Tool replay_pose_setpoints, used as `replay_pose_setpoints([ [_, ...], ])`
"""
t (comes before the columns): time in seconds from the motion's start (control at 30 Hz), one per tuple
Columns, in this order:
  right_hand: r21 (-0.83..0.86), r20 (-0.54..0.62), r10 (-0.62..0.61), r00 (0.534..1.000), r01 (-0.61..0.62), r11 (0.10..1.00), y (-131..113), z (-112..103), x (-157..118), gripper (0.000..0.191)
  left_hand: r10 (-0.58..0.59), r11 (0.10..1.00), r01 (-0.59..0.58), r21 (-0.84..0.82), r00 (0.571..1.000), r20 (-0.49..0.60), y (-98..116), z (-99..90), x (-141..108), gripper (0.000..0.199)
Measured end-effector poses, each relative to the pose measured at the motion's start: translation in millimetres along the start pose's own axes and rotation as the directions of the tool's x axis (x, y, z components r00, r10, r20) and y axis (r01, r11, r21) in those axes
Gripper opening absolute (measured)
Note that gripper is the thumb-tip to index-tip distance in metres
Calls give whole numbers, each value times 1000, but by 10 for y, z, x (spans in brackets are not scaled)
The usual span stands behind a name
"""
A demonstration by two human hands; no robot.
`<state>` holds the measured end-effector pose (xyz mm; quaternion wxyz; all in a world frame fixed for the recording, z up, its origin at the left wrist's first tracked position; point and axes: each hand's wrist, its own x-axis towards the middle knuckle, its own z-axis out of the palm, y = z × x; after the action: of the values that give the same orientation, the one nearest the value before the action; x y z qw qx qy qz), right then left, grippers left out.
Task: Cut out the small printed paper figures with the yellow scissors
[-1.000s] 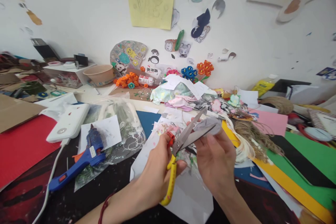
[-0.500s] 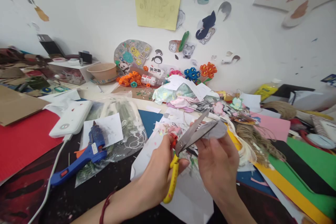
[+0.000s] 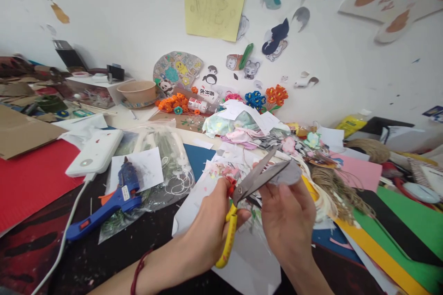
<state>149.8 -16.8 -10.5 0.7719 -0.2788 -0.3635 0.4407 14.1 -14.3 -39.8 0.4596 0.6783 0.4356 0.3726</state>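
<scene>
My left hand (image 3: pixel 209 221) is closed around a pair of scissors (image 3: pixel 227 244) with a yellow handle. A red bit (image 3: pixel 231 186) shows at its fingertips beside the pivot; what it belongs to is unclear. The parted blades point up and to the right. Between the thumb and fingers of my right hand (image 3: pixel 289 221) is a small rounded grey piece (image 3: pixel 288 173), probably felt or paper. The lower blade overlaps its left side; I cannot tell whether it is cutting. Below both hands lies a white sheet (image 3: pixel 254 258) with coloured scraps on it.
A blue glue gun (image 3: pixel 121 198) lies at left, near a white power bank (image 3: pixel 95 153) with a cable. Fabric scraps (image 3: pixel 238 126) are heaped behind my hands. Twine (image 3: pixel 327 182), green card (image 3: pixel 411 207) and a black strip (image 3: pixel 398 221) lie at right.
The view has shifted slightly. The grey piece is turned a little and shows more of its flat face by the blades. Both hands keep their hold.
</scene>
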Motion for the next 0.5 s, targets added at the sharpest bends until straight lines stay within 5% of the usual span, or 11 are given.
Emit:
replay_pose_setpoints([
  [0.5, -18, -54, 12, 998, -13, 1000, -3, 21, -1, 14, -18, 999, 16, -51, 999, -28, 119, -34, 16, 18],
])
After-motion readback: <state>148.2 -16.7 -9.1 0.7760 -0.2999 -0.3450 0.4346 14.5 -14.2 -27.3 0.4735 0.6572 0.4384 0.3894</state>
